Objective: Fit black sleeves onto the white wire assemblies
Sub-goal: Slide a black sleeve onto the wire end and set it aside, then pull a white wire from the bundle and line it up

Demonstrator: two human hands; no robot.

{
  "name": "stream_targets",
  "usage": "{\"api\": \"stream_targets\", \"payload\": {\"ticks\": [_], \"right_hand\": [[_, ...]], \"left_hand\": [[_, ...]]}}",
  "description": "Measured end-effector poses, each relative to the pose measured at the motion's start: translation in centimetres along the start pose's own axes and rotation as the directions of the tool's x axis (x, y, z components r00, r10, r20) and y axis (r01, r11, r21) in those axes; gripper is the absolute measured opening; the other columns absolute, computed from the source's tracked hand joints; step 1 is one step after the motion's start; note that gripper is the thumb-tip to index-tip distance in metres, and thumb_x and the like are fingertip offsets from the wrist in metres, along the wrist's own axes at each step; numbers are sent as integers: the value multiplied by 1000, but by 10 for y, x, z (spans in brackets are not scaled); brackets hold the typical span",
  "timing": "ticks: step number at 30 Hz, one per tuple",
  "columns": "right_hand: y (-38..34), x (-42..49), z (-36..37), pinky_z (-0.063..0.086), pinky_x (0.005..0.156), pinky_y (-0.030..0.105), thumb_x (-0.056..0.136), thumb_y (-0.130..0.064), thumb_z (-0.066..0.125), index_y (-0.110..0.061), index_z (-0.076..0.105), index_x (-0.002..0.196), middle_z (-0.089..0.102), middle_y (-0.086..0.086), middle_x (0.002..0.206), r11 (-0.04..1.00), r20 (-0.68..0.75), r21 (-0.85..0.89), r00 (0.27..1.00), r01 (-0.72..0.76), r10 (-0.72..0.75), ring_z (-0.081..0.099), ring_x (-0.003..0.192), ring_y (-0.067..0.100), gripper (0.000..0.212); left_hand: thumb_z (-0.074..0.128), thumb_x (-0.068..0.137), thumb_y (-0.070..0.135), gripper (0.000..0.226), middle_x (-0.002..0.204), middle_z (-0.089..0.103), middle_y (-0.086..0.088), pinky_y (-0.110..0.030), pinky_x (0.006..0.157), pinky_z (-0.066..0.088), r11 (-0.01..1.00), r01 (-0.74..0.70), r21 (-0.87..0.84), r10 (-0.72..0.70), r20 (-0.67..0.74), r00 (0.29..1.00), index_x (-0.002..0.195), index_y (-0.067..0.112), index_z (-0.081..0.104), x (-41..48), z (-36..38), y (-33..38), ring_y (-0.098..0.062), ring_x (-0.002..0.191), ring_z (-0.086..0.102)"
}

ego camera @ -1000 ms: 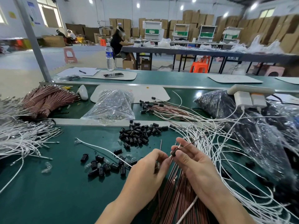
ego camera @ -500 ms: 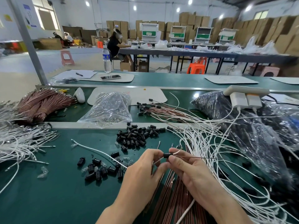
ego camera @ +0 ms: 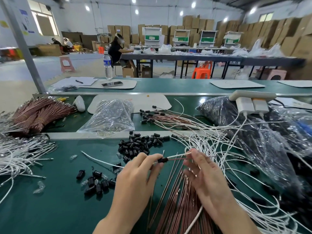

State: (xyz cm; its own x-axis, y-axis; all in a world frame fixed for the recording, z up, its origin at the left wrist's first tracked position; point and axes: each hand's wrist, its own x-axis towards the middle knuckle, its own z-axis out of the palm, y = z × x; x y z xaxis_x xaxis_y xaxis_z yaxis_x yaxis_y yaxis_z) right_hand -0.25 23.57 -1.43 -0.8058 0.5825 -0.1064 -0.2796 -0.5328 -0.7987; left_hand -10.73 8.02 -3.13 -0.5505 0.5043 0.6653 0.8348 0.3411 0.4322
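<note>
— Left hand (ego camera: 135, 179) pinches one black sleeve (ego camera: 163, 160) between thumb and forefinger. Right hand (ego camera: 206, 179) pinches the white wire (ego camera: 179, 155) just beyond the sleeve. Both hands are raised a little over the worktop (ego camera: 50, 208).
— Why split the grip that way?
— My reading: one hand steadies the sleeve while the other feeds or draws the wire through it. A thin reddish lead (ego camera: 175, 159) leaves the sleeve's right end alongside the white one. Cannot tell whether the sleeve is fully seated.
— Stock, big to small?
— Black film-wrapped bag (ego camera: 244, 132) at far right. The tangle of white wires (ego camera: 211, 142) spreads from beside it toward the right hand, probably so the next wire is in easy reach. Copper-coloured wires (ego camera: 177, 208) lie fanned under both wrists. Clear bag (ego camera: 109, 117) sits on the rear strip, apart from the work. Heap of loose sleeves (ego camera: 140, 144) lies just ahead of the left hand, with a smaller cluster (ego camera: 98, 181) to its left.
— Finished pieces?
— Likely the sleeved wires (ego camera: 168, 117) behind the heap. That is judgement only.
</note>
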Motion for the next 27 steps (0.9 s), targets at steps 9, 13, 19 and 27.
{"api": "stream_targets", "payload": {"ticks": [9, 13, 19, 27], "right_hand": [[-32, -2, -30, 57, 70, 18, 85, -38, 75, -18, 72, 98, 69, -5, 91, 916, -240, 350, 964, 195, -114, 64, 75, 7, 25], [-41, -2, -38, 56, 69, 16, 86, -37, 75, -20, 77, 84, 69, -7, 87, 860, -294, 428, 943, 277, -157, 65, 73, 4, 17], [-46, -1, -44, 56, 72, 14, 90, -30, 72, -17, 78, 85, 73, -4, 97, 777, -301, 528, 931, 343, -207, 70, 84, 5, 15], [-23, -3, -21, 59, 62, 16, 71, -28, 92, -2, 65, 109, 73, 15, 99, 919, 169, 393, 984, -8, -64, 73, 75, 14, 53]], "left_hand": [[56, 99, 34, 29, 95, 59, 13, -28, 77, 38, 995, 94, 41, -82, -223, 971, 120, 19, 69, 6, -13, -30, 5, 83, 40], [59, 94, 30, 30, 100, 54, 6, -35, 82, 40, 988, 148, 50, -131, -252, 959, 119, 19, 71, 6, -16, -37, -3, 85, 42], [53, 97, 33, 31, 106, 66, 8, -33, 88, 37, 983, 173, 55, -158, -211, 965, 119, 19, 69, 5, -15, -38, -14, 97, 52], [48, 101, 34, 19, 86, 66, 20, -10, 58, 45, 916, 230, -328, -281, -117, 953, 113, 41, 60, 0, -3, -13, -4, 69, 63]]}}
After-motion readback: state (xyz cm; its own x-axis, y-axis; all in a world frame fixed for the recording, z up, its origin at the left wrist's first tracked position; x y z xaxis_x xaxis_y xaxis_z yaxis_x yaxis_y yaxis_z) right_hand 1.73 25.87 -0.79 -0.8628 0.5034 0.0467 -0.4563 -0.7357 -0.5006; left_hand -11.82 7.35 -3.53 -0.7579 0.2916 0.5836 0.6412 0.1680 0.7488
